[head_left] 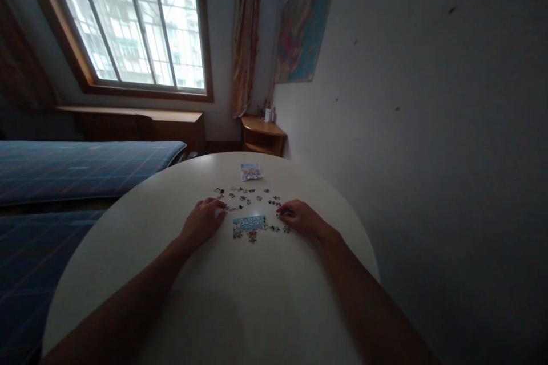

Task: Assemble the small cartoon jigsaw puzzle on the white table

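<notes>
On the round white table lies a partly joined jigsaw puzzle [249, 223], a blue strip with a few colourful pieces along its lower edge. My left hand [204, 219] rests to its left, fingers apart and slightly bent, the tips near loose puzzle pieces [231, 208]. On the other side, my right hand [305, 219] has thumb and fingers together at a small puzzle piece [278, 215], partly covered by the fingers. More loose pieces [243, 198] are scattered beyond the joined strip, and several [275, 228] lie right of it.
A small printed packet [251, 171] lies towards the far side of the white table [240, 308]. To the left is a bed with a blue checked cover [85, 165]. A wooden corner stand [262, 126] is beyond the table, and a bare wall [411, 171] runs along the right.
</notes>
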Tool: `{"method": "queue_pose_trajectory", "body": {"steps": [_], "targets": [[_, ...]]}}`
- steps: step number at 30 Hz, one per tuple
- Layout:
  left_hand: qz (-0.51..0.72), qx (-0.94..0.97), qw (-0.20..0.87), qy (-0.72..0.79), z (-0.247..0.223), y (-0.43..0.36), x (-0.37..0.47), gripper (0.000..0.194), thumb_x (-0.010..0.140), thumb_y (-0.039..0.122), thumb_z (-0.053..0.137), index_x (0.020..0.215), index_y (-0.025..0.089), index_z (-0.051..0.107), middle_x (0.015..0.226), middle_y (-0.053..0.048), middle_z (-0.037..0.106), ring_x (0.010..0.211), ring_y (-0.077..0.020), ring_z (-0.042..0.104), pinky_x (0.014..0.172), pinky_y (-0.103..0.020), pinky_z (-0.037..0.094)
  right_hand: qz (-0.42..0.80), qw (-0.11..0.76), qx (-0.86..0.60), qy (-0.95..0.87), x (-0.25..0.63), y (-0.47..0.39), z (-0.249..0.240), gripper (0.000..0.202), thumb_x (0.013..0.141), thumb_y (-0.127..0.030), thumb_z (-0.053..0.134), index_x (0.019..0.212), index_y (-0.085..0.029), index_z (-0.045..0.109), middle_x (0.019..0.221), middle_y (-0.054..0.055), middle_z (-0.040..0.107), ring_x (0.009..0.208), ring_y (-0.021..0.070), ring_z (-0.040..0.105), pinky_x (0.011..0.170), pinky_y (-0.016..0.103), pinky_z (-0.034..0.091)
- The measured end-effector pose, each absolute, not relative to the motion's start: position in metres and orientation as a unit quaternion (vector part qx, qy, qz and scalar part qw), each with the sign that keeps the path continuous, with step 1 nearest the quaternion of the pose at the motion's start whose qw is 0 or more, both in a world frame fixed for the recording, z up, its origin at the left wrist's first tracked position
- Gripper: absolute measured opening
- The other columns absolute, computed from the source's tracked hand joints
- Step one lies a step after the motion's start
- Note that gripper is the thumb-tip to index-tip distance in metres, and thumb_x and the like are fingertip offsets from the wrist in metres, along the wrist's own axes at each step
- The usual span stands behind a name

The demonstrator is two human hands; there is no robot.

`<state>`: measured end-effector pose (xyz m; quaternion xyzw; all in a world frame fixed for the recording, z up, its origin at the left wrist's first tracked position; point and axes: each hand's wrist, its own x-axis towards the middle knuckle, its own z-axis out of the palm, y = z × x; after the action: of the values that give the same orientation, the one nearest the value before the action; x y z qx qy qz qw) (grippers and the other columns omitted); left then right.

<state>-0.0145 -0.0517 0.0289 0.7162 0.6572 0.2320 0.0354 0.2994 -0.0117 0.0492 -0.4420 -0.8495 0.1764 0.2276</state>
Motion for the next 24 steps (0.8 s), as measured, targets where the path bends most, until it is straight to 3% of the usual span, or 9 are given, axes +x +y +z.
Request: {"method": "queue_pose_trajectory", "body": {"steps": [6, 15, 20, 24], "targets": [[0.233, 0.709, 0.033, 0.665, 0.027, -0.047, -0.022, 0.028, 0.087, 0.029, 0.051, 0.108, 0.021, 0.068, 0.122, -0.007, 0.064, 0.114, -0.0276, 0.056, 0.101, -0.041, 0.044, 0.177, 0.257, -0.474, -0.823, 0.304, -0.006, 0.047, 0.020, 0.083, -0.021, 0.062, 0.100, -0.019, 0.073, 0.102, 0.008, 0.074, 0.096, 0.0207, 0.066, 0.091, 0.035, 0.048], [0.234, 0.707, 0.026, 0.666, 0.022, -0.040, -0.030, 0.036, 0.089, 0.030, 0.049, 0.121, 0.020, 0.063, 0.125, -0.008, 0.065, 0.115, -0.0271, 0.057, 0.102, -0.040, 0.043, 0.097, 0.292, -0.643, -0.702, 0.331, 0.007, 0.041, 0.023, 0.082, -0.022, 0.061, 0.100, -0.016, 0.074, 0.104, 0.013, 0.072, 0.098, 0.0244, 0.067, 0.087, 0.034, 0.049], [0.226, 0.711, 0.029, 0.666, 0.023, -0.043, -0.028, 0.035, 0.089, 0.033, 0.049, 0.117, 0.020, 0.065, 0.126, -0.008, 0.064, 0.115, -0.0269, 0.057, 0.101, -0.040, 0.044, 0.129, 0.283, -0.637, -0.705, 0.338, 0.008, 0.037, 0.021, 0.082, -0.025, 0.062, 0.096, -0.017, 0.075, 0.090, 0.011, 0.075, 0.084, 0.0218, 0.069, 0.078, 0.031, 0.051], [0.221, 0.712, 0.029, 0.666, 0.027, -0.047, -0.025, 0.035, 0.089, 0.033, 0.048, 0.115, 0.019, 0.066, 0.125, -0.008, 0.064, 0.115, -0.0281, 0.057, 0.100, -0.041, 0.045, 0.146, 0.292, -0.627, -0.708, 0.341, 0.013, 0.033, 0.021, 0.080, -0.021, 0.062, 0.097, -0.019, 0.074, 0.093, 0.008, 0.076, 0.085, 0.0198, 0.070, 0.079, 0.030, 0.051]]}}
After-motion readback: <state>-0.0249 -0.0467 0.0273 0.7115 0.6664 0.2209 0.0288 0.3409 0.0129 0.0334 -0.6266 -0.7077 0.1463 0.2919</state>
